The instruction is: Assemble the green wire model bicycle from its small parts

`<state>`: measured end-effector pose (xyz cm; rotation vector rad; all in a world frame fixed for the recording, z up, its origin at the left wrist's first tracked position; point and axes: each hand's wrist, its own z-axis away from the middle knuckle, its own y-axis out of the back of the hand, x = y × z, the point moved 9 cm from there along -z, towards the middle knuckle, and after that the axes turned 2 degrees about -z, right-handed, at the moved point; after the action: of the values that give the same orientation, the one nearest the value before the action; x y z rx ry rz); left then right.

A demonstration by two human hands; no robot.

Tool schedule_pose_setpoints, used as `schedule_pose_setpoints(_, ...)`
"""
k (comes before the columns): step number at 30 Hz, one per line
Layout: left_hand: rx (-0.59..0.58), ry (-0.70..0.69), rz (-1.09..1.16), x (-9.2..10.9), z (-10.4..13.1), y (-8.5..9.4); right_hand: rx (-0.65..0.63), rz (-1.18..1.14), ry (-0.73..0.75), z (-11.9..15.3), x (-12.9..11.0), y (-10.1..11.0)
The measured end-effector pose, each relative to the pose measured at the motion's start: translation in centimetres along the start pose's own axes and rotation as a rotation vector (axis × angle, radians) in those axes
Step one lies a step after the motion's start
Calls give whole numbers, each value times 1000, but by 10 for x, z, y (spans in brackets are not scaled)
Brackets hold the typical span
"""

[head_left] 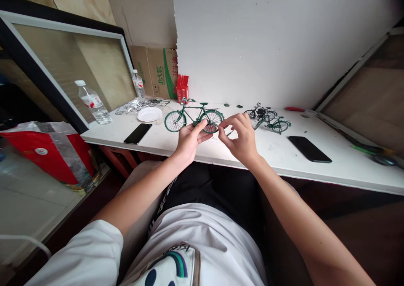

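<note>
A green model bicycle [192,116] is upright above the table's front part, its handlebar to the left and its rear wheel to the right. My left hand [191,140] grips it low down, thumb over the part near the pedals and rear wheel. At the rear wheel's right edge, my right hand [240,135] is closed in a pinch of thumb and forefinger. Whatever sits between those fingertips is too small to make out. Behind my right hand stand a second green model bicycle [279,125] and a black one [259,110].
The white table [268,151] bears one phone [138,133] on the left and another phone [309,148] on the right. A white plate [149,114], part frames [134,105], bottles [94,102] and a red box [182,88] stand left. A white board [277,46] rises behind.
</note>
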<state>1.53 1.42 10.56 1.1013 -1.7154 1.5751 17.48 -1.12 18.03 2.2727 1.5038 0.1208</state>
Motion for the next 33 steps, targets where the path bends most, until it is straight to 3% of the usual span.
schedule_pose_setpoints(11,-24,-122,-109,10,-1,0,30,-61,-117,-4,-1,6)
schedule_pose_setpoints(19,-31,-280,-247,25,6,-4,33,-335,-397,2,17,1)
schedule_pose_setpoints(26,-97,-168,-116,16,0,-6,86,-442,-543,9,32,-4)
schedule_pose_setpoints(30,-149,-150,-43,16,-2,-9,25,-433,-542,8,31,-9)
schedule_pose_setpoints(33,-160,-113,-17,13,-5,-8,50,-438,-511,7,28,-6)
